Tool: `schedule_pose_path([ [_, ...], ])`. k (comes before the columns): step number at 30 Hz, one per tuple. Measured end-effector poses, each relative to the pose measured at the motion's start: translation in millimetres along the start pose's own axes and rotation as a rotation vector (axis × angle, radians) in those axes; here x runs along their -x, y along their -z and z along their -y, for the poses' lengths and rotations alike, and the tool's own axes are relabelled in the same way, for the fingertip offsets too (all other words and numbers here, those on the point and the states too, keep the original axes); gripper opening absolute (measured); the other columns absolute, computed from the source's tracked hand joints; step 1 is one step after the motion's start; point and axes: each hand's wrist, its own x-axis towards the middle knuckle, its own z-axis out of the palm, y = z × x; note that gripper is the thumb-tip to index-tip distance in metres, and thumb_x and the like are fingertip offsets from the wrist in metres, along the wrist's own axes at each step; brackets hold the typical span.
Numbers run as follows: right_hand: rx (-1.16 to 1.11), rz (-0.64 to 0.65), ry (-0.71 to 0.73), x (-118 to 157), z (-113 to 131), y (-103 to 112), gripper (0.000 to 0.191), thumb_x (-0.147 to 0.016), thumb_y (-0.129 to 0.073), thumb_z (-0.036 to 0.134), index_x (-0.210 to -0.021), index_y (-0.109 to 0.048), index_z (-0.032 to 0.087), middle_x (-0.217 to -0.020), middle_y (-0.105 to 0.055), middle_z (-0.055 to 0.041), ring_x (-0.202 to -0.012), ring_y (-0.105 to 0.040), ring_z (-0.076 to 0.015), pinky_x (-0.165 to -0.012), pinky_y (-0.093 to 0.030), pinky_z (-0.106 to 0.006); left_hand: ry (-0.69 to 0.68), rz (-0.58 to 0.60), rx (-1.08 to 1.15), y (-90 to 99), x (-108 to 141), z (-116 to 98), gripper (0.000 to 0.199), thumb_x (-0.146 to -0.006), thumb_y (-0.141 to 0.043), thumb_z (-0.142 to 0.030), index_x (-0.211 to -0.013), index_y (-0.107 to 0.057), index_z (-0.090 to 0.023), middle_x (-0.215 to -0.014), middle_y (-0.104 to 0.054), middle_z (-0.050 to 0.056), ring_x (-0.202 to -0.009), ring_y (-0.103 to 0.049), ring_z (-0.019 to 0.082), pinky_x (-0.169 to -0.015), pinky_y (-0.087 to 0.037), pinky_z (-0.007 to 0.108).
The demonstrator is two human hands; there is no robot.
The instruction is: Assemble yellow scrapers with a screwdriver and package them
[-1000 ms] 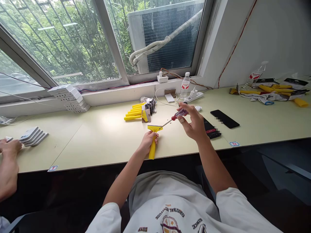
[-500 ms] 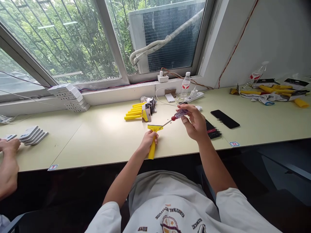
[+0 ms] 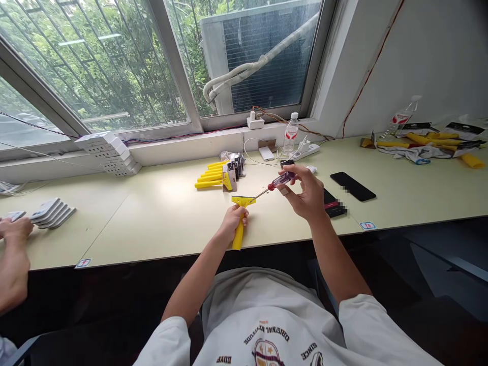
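My left hand (image 3: 232, 222) is wrapped round the handle of a yellow scraper (image 3: 238, 238) close to the table's front edge. The scraper's wide head points away from me, with a dark blade along its far side. In my right hand (image 3: 307, 192) is a screwdriver (image 3: 281, 180) with a clear purple and red handle, gripped by the fingertips. Its metal shaft slants down to the left, and the tip meets the right side of the scraper head. Tiny loose pieces, too small to name, lie beside the shaft.
Several yellow scrapers (image 3: 209, 176) lie in a row behind my hands. To the right are a black phone (image 3: 353, 186) and a dark pack (image 3: 334, 204). A water bottle (image 3: 291, 134) stands near a power strip (image 3: 308, 150). At far left, another person's hand (image 3: 17, 227) touches stacked white boxes.
The fingers of my right hand have shifted on the screwdriver handle, which has turned slightly. The tip stays at the scraper head, and my left hand keeps its place.
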Motion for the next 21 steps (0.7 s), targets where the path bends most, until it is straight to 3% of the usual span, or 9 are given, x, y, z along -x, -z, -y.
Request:
schedule_pose_path([
  [5, 0.09, -0.035, 0.005, -2.8, 0.9, -0.4, 0.04, -0.098, -0.081, 0.061, -0.124, -0.069, 0.031, -0.095, -0.079, -0.0019, -0.07, -0.067, -0.0193, -0.065, -0.06, -0.035, -0.006, 0.006, 0.02, 1.6, -1.9, 2.3, 0.022, -0.084, -0.076, -0.015, -0.092, -0.057, -0.02, -0.08, -0.065, 0.0, -0.053, -0.049, 0.007, -0.05, -0.045, 0.023],
  [12, -0.087, 0.023, 0.011, -2.0, -1.4, -3.7, 0.044, -0.107, -0.073, 0.046, -0.148, -0.06, 0.034, -0.127, -0.079, -0.0065, -0.087, -0.08, -0.0197, -0.074, -0.066, -0.035, 0.001, 0.001, 0.026, 0.6, -1.3, 1.2, 0.019, -0.083, -0.073, -0.015, -0.092, -0.057, -0.02, -0.08, -0.065, -0.001, -0.052, -0.049, 0.007, -0.05, -0.045, 0.023],
  [17, -0.101, 0.047, 0.046, 1.6, -5.0, -2.4, 0.028, -0.105, -0.076, 0.045, -0.128, -0.069, 0.032, -0.118, -0.081, -0.0048, -0.086, -0.082, -0.0208, -0.077, -0.069, -0.037, 0.004, -0.002, 0.014, 0.2, -0.7, 0.1, 0.018, -0.082, -0.071, -0.014, -0.092, -0.056, -0.02, -0.079, -0.064, -0.001, -0.053, -0.049, 0.007, -0.05, -0.045, 0.022],
  [21, -0.104, 0.082, 0.011, 2.6, -4.9, 2.5, 0.034, -0.111, -0.064, 0.042, -0.144, -0.068, 0.034, -0.13, -0.081, -0.0066, -0.095, -0.082, -0.022, -0.08, -0.07, -0.039, 0.008, -0.01, 0.017, -0.3, 0.0, -0.6, 0.019, -0.082, -0.07, -0.014, -0.092, -0.055, -0.02, -0.079, -0.064, -0.001, -0.052, -0.049, 0.007, -0.05, -0.045, 0.022],
])
